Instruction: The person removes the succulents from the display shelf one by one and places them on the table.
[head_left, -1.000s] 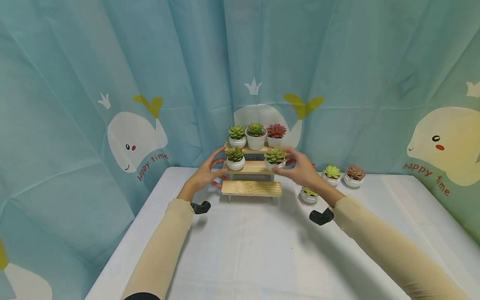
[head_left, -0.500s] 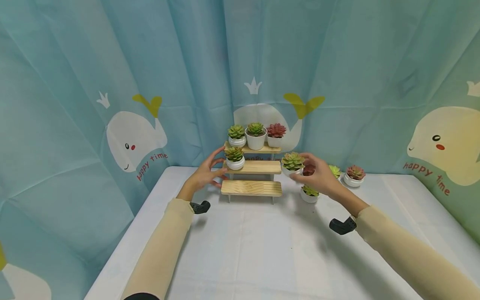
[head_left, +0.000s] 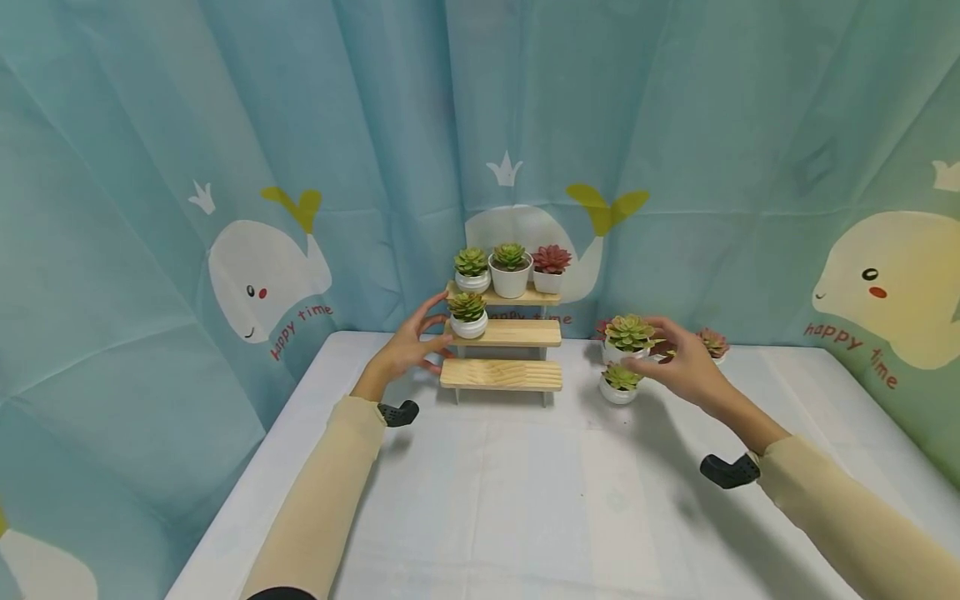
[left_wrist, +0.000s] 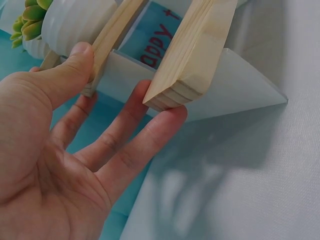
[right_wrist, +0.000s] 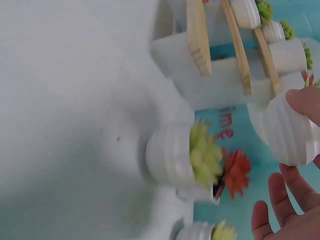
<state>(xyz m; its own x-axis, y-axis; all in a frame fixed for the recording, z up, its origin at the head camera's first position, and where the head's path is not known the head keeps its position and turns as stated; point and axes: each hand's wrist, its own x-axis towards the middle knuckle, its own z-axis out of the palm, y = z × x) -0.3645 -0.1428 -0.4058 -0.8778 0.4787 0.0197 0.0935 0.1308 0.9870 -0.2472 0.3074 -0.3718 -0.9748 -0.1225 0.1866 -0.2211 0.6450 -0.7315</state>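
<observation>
A three-tier wooden plant stand (head_left: 501, 375) stands at the back of the table. My left hand (head_left: 405, 346) holds its left end, the thumb on the middle board and the fingertips at the board ends, as the left wrist view shows close up. On the middle board sits one potted succulent (head_left: 468, 317). To the right of the stand, my right hand (head_left: 686, 362) grips another potted succulent (head_left: 628, 333) by its white ribbed pot (right_wrist: 289, 131), thumb on one side and fingers on the other. It hangs above a green succulent (head_left: 619, 383) on the table.
Three potted succulents (head_left: 511, 271) line the top board. Behind my right hand stand more pots, partly hidden, among them a reddish one (head_left: 714, 342); a red succulent (right_wrist: 236, 172) shows in the right wrist view. A blue curtain (head_left: 675, 125) hangs behind the white-covered table (head_left: 525, 500).
My right hand has lifted the succulent off the right end of the middle board and carried it rightward over the pots on the table. My left hand has stayed at the stand.
</observation>
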